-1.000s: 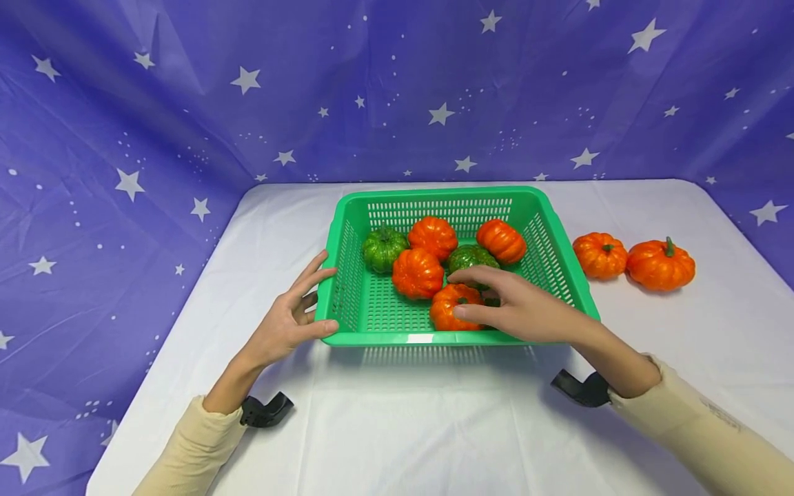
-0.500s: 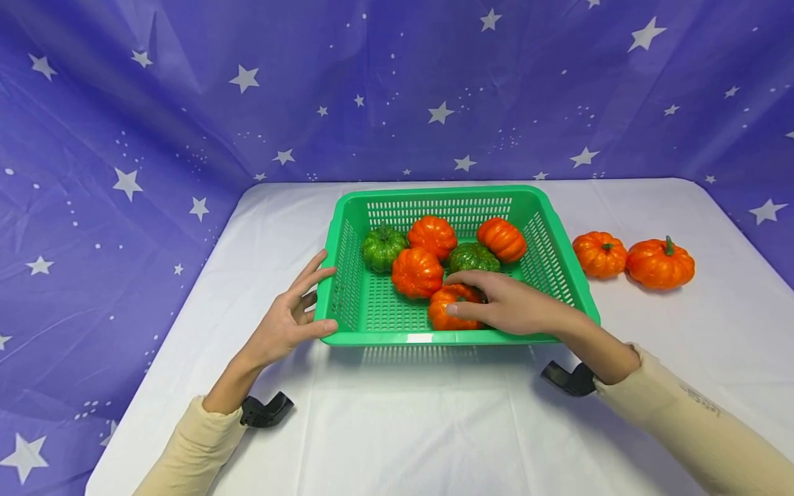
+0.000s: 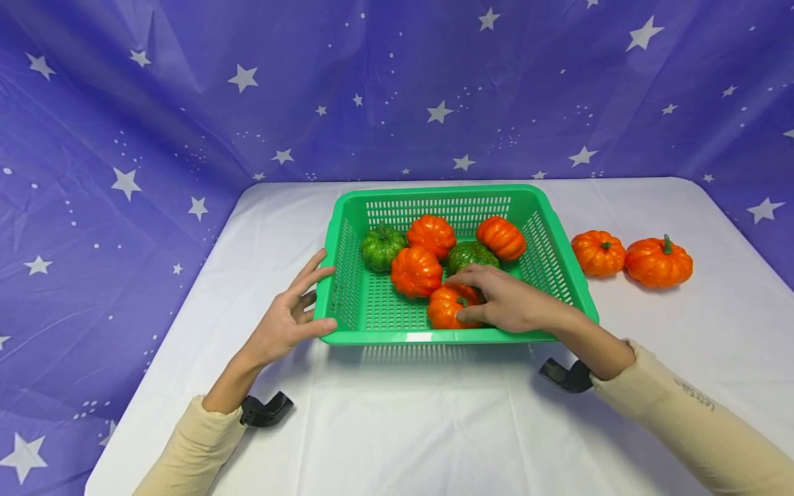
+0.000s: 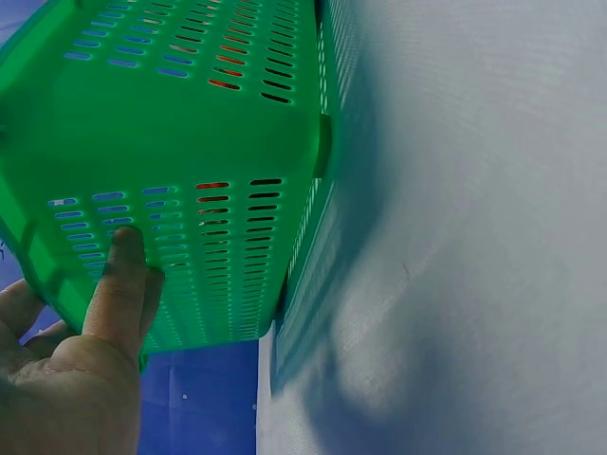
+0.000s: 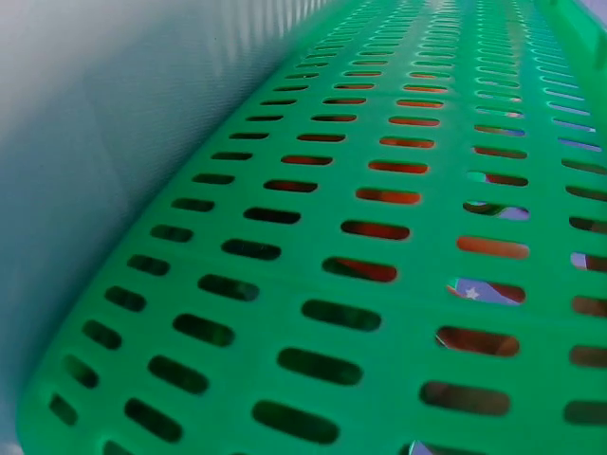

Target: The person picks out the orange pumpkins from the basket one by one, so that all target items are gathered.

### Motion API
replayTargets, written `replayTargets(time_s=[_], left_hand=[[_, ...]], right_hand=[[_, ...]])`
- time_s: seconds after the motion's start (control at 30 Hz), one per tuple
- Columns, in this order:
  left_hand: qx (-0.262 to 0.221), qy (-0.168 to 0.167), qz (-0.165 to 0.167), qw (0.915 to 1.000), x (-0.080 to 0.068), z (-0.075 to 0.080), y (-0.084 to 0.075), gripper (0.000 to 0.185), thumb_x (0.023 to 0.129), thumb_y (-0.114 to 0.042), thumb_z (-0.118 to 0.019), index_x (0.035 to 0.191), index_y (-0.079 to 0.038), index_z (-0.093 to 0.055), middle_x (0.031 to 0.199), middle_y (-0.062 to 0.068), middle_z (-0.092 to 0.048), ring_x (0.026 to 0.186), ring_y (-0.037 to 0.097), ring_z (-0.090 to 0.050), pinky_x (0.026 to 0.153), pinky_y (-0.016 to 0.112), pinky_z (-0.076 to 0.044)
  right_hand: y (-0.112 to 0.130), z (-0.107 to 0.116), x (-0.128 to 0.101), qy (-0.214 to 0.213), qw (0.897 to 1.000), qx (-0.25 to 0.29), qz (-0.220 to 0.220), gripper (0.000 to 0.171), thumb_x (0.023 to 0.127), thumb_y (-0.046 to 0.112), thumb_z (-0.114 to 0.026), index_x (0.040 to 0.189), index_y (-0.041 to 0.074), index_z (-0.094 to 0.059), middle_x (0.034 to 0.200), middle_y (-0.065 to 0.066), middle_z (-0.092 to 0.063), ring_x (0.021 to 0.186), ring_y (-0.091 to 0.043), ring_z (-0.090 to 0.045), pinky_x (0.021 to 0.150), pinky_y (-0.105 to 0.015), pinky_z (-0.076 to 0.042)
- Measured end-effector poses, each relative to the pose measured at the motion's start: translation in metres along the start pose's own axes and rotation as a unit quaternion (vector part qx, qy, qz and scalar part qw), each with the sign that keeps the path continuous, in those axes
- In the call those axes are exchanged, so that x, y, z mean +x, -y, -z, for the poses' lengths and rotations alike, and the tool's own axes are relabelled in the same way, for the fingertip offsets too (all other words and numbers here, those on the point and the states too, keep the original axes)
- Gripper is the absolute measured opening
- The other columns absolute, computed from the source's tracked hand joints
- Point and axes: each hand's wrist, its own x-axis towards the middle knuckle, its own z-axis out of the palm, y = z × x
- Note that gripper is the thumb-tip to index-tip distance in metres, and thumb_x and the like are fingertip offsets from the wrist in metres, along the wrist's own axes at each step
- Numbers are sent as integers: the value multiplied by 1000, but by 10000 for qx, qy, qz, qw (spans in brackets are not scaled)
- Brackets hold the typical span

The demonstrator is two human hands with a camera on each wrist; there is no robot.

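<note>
A green slotted basket stands on the white table and holds several small pumpkins. My right hand reaches over the front rim and grips the nearest orange pumpkin, thumb in front and fingers curled over its top. My left hand rests at the basket's front left corner, thumb on the rim and straight fingers along the side wall. In the left wrist view a fingertip presses the basket. The right wrist view shows only the basket wall.
Also in the basket are a green pumpkin, a second green one and orange ones. Two orange pumpkins sit on the table to its right. A starry blue cloth hangs behind.
My right hand has sunk lower and slid left onto the front orange pumpkin, and its fingers have closed round it. The left hand and basket have stayed put.
</note>
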Motion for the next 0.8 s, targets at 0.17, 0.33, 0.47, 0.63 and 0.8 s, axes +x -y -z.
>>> replayTargets(time_s=[0.17,0.33,0.47,0.63,0.8], left_hand=[[44,-20,17,10000,-1,0,-1,72,80,4,-65,141,2,-28,153,-1,0,129,38,-26,94,32,-41],[109,-26,27,9999,-1,0,-1,72,80,3,-66,141,1,-28,153,-2,-1,130,38,-24,94,32,-40],[82,-16,23,10000,0,0,0,73,80,3,-66,141,1,-28,153,-2,0,129,38,-25,94,32,-40],[69,-3,1,10000,0,0,0,72,80,4,-65,142,1,-28,153,-2,0,129,38,-26,94,33,-40],[69,1,2,10000,0,1,0,72,80,5,-65,142,0,-28,153,-2,0,129,38,-25,94,33,-40]], right_hand=[[0,0,0,-84,10000,-49,19,45,87,17,-63,129,7,-52,131,-9,-44,117,-28,-40,93,-46,-39],[-1,-1,0,-212,9998,-42,50,41,88,18,-62,127,8,-54,129,-8,-46,115,-27,-42,92,-45,-39],[-3,-1,0,-406,9990,182,71,39,89,21,-61,125,8,-56,125,-6,-50,113,-24,-45,92,-44,-40],[-3,-1,-2,-644,9962,590,36,43,88,32,-61,123,8,-56,117,-1,-50,97,-18,-51,81,-37,-44],[-2,1,-4,-712,9952,674,-4,48,86,41,-61,124,10,-56,115,2,-49,85,-20,-50,71,-36,-44]])
